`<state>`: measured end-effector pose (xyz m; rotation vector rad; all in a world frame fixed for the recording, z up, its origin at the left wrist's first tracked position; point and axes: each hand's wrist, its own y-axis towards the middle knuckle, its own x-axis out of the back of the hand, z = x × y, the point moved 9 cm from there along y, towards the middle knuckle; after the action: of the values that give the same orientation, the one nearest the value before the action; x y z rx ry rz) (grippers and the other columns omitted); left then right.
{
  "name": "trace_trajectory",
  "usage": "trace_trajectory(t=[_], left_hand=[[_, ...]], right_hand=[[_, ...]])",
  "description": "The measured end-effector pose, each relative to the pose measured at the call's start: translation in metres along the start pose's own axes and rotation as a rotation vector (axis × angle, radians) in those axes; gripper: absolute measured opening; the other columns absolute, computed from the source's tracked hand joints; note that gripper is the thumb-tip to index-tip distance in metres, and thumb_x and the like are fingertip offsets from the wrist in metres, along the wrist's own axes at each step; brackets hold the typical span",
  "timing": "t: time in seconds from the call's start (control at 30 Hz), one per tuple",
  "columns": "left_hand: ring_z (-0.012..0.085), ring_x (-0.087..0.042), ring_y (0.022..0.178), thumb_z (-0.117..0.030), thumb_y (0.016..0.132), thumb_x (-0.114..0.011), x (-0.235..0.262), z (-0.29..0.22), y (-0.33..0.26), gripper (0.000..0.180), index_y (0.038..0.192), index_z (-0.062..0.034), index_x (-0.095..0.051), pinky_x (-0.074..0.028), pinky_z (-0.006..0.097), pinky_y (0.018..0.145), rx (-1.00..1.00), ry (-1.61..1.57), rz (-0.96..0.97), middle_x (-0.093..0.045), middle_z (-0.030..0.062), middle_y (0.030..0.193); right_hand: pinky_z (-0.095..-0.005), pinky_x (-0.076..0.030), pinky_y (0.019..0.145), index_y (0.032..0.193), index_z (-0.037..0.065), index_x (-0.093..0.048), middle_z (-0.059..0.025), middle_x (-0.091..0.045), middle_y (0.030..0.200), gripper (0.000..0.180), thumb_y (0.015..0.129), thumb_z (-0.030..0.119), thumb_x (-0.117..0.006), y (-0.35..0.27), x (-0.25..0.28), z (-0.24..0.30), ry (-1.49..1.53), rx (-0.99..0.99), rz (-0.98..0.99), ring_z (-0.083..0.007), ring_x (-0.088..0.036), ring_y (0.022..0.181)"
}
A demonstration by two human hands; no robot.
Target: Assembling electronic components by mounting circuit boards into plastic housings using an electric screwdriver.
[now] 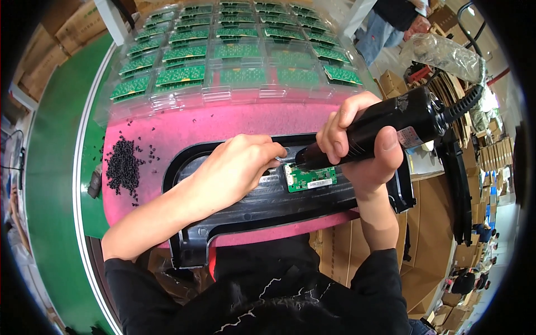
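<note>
My right hand [363, 142] is wrapped around a black electric screwdriver [393, 125], its cable running off to the upper right. The tool slants down to the left, its nose over a small green circuit board [312, 180]. That board lies in a long black plastic housing [257, 204] in front of me. Beside the screwdriver's nose my left hand [240, 164] is closed, thumb and fingertips pinched together over the housing. Whatever those fingertips hold, if anything, is too small to name. The screwdriver's tip and part of the board are hidden.
A heap of small black screws [124, 167] lies on the pink mat [234, 120] at the left. Clear plastic trays [209, 95] with many green boards stand behind. Cardboard boxes [430, 251] are at the right, and a person [391, 25] is at the far right.
</note>
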<state>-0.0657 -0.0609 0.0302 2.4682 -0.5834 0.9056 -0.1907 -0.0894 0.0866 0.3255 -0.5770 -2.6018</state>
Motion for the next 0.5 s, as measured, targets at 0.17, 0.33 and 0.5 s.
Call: trace_trajectory(t=[0.17, 0.33, 0.5], left_hand=[[0.0383, -0.066, 0.081, 0.000, 0.085, -0.064, -0.003, 0.006, -0.001, 0.016, 0.100, 0.0050, -0.067, -0.052, 0.043, 0.072, 0.019, 0.037, 0.031, -0.067, 0.0206, 0.087], [0.0389, -0.066, 0.083, 0.001, 0.082, -0.064, -0.009, 0.007, -0.003, 0.017, 0.098, 0.0048, -0.067, -0.053, 0.044, 0.074, 0.032, 0.012, 0.076, -0.068, 0.0197, 0.086], [0.0399, -0.067, 0.086, 0.000, 0.083, -0.063, -0.011, 0.011, -0.002, 0.018, 0.101, 0.0031, -0.068, -0.053, 0.046, 0.075, 0.091, 0.046, 0.106, -0.069, 0.0214, 0.091]], right_hand=[[-0.0268, -0.039, 0.049, 0.092, 0.003, -0.051, -0.0022, -0.048, 0.057, 0.059, 0.088, 0.061, -0.057, 0.004, -0.003, -0.002, -0.009, -0.020, 0.001, -0.0115, -0.045, 0.048], [-0.0241, -0.035, 0.044, 0.090, 0.002, -0.051, -0.0017, -0.049, 0.058, 0.058, 0.084, 0.059, -0.065, 0.010, -0.021, -0.012, 0.041, -0.064, 0.126, -0.0099, -0.043, 0.045], [-0.0221, -0.043, 0.049, 0.096, -0.002, -0.054, -0.0048, -0.055, 0.063, 0.048, 0.081, 0.039, -0.076, 0.008, -0.024, -0.015, 0.161, -0.069, 0.155, -0.0091, -0.052, 0.052]])
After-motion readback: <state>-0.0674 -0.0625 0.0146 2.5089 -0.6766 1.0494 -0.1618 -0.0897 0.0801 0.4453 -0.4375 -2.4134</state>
